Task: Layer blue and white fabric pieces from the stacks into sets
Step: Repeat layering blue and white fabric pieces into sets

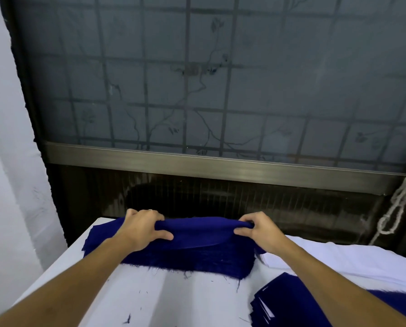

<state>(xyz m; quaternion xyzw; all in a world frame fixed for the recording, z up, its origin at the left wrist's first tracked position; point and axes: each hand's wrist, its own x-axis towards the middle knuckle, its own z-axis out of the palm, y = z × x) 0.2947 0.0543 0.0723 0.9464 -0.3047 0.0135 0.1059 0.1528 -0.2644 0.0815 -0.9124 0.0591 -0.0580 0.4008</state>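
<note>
Fabric fills both grips: our left hand [143, 228] and right hand [259, 231] each pinch the raised far edge of the top blue piece [197, 232] on the blue stack [197, 263]. The white stack [338, 258] lies just right of it on the tabletop [173, 300].

Both hands at the far edge of the white-covered table [150, 296]: left hand [143, 228] and right hand [259, 231] each pinch an end of a blue fabric piece [197, 232], raised off the blue stack [190, 260] beneath. White stack [338, 258] lies just right of the blue stack, toward the table's right edge; a layered pile of blue and white pieces [268, 303] sits at the near right. Loose blue threads [128, 318] scattered on the near surface; frosted window with grid bars [209, 79] behind the far edge.
</note>
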